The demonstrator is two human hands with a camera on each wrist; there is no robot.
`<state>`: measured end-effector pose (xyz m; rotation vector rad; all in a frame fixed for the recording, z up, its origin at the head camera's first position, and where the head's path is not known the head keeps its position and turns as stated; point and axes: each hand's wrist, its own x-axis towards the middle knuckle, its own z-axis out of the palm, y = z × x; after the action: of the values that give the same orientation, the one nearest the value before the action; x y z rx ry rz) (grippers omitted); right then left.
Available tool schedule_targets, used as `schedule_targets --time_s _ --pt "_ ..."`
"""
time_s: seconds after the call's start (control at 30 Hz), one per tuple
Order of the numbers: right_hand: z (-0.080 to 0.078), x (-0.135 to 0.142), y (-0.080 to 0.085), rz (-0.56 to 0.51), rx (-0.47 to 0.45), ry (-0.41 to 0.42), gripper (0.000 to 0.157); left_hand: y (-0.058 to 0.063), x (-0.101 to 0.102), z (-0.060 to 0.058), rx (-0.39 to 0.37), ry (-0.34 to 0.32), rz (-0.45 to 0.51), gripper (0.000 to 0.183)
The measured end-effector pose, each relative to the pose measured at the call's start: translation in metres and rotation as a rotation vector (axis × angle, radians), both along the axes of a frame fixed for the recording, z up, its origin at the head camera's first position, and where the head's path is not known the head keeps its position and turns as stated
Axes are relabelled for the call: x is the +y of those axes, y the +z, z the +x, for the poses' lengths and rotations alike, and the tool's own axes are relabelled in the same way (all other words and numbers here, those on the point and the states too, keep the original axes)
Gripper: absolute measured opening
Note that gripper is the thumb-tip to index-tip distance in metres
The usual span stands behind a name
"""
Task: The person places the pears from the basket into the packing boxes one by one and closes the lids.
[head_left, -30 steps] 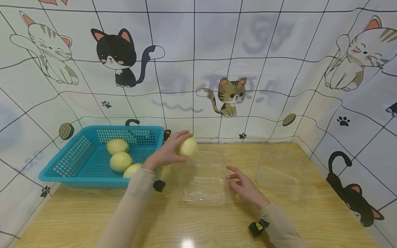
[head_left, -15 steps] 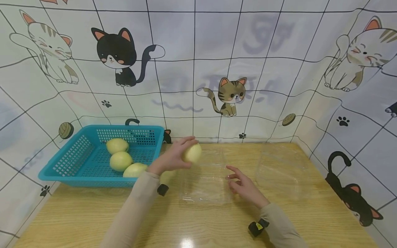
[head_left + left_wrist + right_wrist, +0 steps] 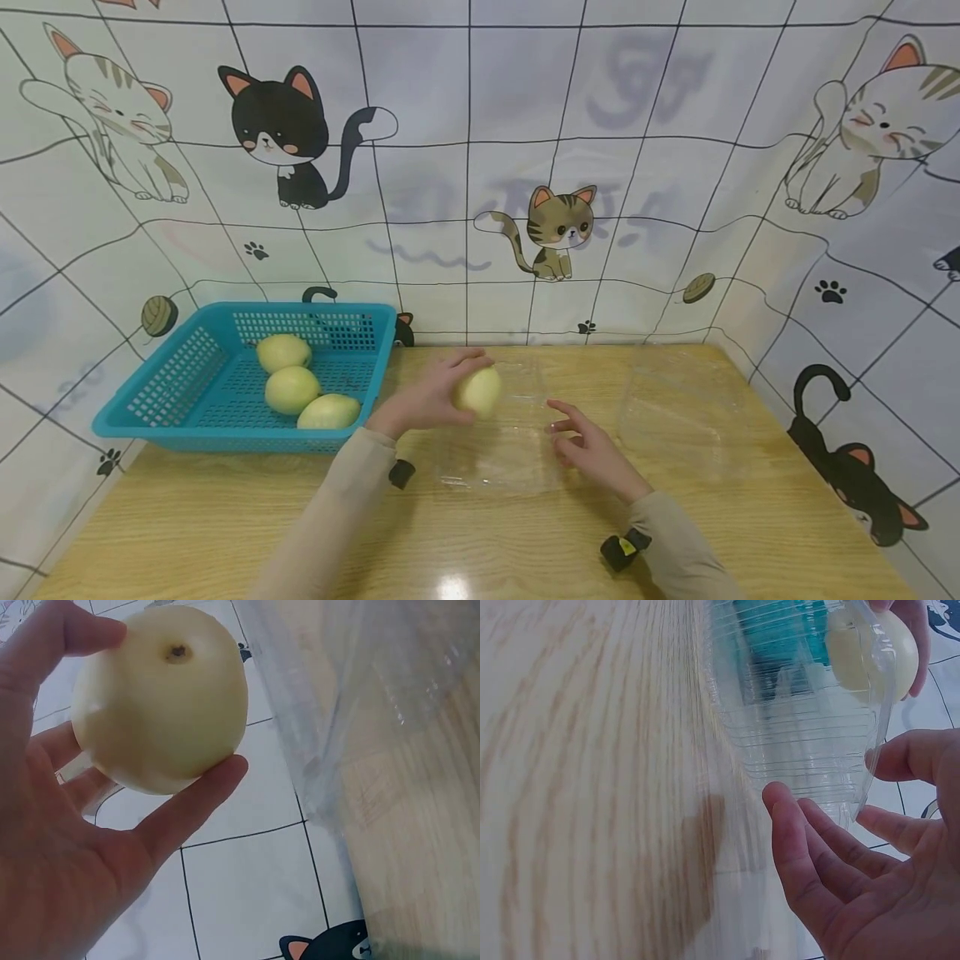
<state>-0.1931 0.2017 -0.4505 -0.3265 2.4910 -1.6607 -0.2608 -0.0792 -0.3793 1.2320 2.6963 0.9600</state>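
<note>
My left hand (image 3: 431,402) grips a pale yellow round fruit (image 3: 480,392) over the back left part of a clear plastic box (image 3: 487,483). In the left wrist view, the fingertips and thumb wrap the sides of the fruit (image 3: 161,705), whose small brown navel faces the camera. My right hand (image 3: 596,454) stays at the right side of this box, fingers loosely extended. Seen from the right wrist, its fingertips (image 3: 778,796) lie right at the ribbed wall and rim of the box (image 3: 802,735).
A teal perforated basket (image 3: 217,437) with three similar fruits (image 3: 292,390) stands on the left of the wooden table (image 3: 465,542). Another clear plastic container (image 3: 682,425) sits to the right. Behind the table hangs a cat-patterned sheet (image 3: 420,200).
My left hand has carried the fruit to the right, down and slightly nearer, over the clear box. The right hand has kept its place.
</note>
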Motion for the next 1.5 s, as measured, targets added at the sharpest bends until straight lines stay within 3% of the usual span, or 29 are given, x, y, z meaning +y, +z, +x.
schedule_targets --time_s 0.67,1.27,1.5 --pt "0.003 -0.001 0.002 -0.033 0.000 -0.003 0.060 -0.014 0.020 0.027 -0.018 -0.067 -0.010 0.073" --pt "0.001 0.002 -0.005 -0.009 0.034 0.006 0.054 -0.035 0.042 0.042 -0.071 -0.041 -0.008 0.075" --pt "0.001 0.002 -0.004 -0.010 0.023 0.007 0.055 -0.045 0.047 0.046 -0.143 -0.036 -0.014 0.077"
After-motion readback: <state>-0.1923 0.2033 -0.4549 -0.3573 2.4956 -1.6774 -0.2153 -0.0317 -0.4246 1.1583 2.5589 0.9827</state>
